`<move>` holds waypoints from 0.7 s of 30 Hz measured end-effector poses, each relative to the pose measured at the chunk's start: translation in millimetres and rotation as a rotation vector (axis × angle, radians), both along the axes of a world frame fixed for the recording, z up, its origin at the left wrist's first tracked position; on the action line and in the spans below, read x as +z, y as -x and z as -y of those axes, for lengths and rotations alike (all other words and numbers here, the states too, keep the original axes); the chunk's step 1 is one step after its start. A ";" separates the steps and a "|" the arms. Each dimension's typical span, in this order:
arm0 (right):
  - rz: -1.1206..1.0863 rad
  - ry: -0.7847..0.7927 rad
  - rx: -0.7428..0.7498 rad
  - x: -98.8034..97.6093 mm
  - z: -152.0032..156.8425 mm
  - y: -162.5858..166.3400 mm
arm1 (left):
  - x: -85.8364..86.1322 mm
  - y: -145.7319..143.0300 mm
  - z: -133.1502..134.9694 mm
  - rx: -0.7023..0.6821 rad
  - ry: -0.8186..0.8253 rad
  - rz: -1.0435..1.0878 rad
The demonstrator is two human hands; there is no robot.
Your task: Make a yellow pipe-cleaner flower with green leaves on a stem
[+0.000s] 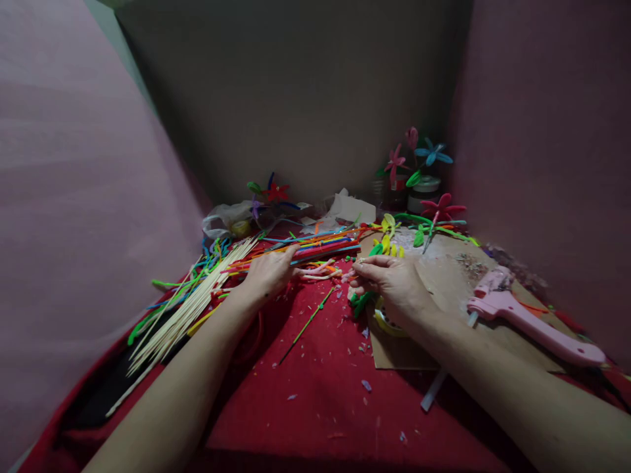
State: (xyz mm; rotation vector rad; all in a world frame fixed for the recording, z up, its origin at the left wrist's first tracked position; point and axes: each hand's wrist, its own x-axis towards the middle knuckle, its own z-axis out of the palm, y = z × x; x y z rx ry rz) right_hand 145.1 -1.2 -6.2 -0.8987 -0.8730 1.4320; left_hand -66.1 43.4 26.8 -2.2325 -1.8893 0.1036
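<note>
My left hand (271, 270) rests on a bundle of coloured pipe cleaners (328, 246), its fingers curled down and their tips mostly hidden. Whatever it grips does not show. Over the left edge of a cardboard sheet (401, 355), my right hand (397, 282) pinches thumb and fingers together on something small and pale, too small to name. Below that hand are green pipe-cleaner leaves (362, 303) and a yellow ring-shaped thing (387, 326), partly covered. Between the hands, a thin stem (306, 325), green at its upper part and dark below, lies on the red cloth (296, 420).
Wooden sticks (197, 302) lie fanned at left. A pink glue gun (537, 322) with a glue stick (434, 391) rests at right on the cardboard. Pipe-cleaner flowers (434, 154) stand in jars (424, 190) at the back. Scraps of fluff dot the cloth.
</note>
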 end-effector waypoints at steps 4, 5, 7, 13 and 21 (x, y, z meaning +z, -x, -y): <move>-0.005 0.015 0.025 0.8 1.9 0.7 | 1.5 -0.3 8.6 0.000 -0.099 0.161; -0.010 0.024 0.030 0.9 2.3 1.1 | 2.2 -2.8 12.1 -0.012 -0.120 0.247; -0.024 0.034 0.048 0.5 2.9 2.0 | 3.8 -11.0 20.7 -0.107 -0.112 0.485; -0.038 -0.025 0.153 -2.6 4.1 2.2 | 7.4 -46.5 49.5 -0.498 0.159 1.179; -0.031 -0.050 0.105 -2.2 4.5 2.0 | -7.4 -57.4 58.7 -0.285 0.049 1.327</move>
